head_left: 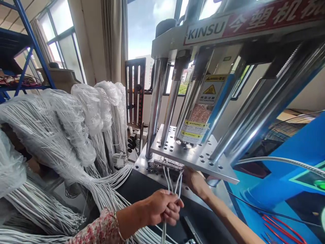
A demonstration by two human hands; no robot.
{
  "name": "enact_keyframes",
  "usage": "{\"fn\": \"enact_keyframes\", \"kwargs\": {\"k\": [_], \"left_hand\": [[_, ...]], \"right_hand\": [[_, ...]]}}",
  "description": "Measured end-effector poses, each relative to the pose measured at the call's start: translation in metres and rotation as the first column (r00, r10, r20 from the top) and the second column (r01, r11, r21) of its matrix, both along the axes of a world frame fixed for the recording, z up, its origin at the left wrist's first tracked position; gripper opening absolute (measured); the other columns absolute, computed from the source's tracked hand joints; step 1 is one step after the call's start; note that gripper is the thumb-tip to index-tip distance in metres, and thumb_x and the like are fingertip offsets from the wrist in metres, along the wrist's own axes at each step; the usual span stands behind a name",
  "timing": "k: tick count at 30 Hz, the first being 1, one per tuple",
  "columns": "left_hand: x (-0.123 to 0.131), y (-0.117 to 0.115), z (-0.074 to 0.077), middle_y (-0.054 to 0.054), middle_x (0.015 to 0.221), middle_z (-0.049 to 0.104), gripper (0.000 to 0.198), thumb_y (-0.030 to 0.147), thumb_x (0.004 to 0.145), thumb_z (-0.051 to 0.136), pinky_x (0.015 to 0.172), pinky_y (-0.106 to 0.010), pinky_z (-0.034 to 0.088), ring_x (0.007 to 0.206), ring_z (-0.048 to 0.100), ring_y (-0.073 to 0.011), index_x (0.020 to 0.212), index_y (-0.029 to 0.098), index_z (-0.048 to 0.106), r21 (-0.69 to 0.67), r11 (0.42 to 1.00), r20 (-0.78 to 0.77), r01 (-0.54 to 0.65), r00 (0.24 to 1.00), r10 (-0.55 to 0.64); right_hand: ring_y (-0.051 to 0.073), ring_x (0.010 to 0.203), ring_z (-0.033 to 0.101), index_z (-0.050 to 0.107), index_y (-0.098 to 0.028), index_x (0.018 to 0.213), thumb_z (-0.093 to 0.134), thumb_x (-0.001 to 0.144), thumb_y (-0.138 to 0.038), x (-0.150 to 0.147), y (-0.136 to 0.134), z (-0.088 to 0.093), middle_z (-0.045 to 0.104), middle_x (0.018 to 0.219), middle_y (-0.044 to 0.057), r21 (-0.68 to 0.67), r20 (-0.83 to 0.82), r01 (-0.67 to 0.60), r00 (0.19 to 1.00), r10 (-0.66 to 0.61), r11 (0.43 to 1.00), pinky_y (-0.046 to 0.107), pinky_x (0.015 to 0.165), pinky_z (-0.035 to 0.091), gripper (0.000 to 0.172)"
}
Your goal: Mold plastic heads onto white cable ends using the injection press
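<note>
My left hand (pixel 165 207) is closed around several white cables (pixel 168 178) in front of the press. Above the fist the cables fan out and run up to a metal mold (pixel 169 164) under the press's upper plate (pixel 185 154). Below the fist their lengths hang together. My right hand (pixel 193 181) reaches in at the mold's right end, close to the cable ends. Its fingers are mostly hidden by shadow and the plate, so their grip is unclear.
Steel columns (pixel 156 101) of the press rise around the mold. Bundles of white cables in plastic wrap (pixel 63 125) hang at the left. A dark bar-shaped tool (pixel 191 230) lies on the black table (pixel 142 189). Red-handled pliers (pixel 283 230) are at the lower right.
</note>
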State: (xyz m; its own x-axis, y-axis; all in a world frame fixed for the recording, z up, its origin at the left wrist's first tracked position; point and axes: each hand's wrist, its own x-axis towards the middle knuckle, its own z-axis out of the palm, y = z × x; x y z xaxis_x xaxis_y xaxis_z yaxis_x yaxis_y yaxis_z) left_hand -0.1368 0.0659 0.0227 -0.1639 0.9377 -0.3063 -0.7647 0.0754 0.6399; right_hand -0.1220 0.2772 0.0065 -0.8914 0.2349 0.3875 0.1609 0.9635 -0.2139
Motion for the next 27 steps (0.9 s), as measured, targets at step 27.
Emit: {"fn": "enact_keyframes", "kwargs": {"k": [27], "left_hand": [[-0.016,-0.059,0.042,0.006,0.063,0.035,0.032,0.044,0.088,0.060,0.042,-0.019,0.025,0.046,0.029,-0.0047,0.091,0.012,0.059,0.001,0.635,-0.416,-0.772,0.577,0.703]], "right_hand": [[0.028,0.078,0.063,0.048,-0.022,0.084,0.019,0.097,-0.038,0.105,0.010,-0.047,0.066,0.086,0.014,-0.289,0.192,0.139,0.978,-0.085,0.947,0.038,0.071,0.043,0.036]]}}
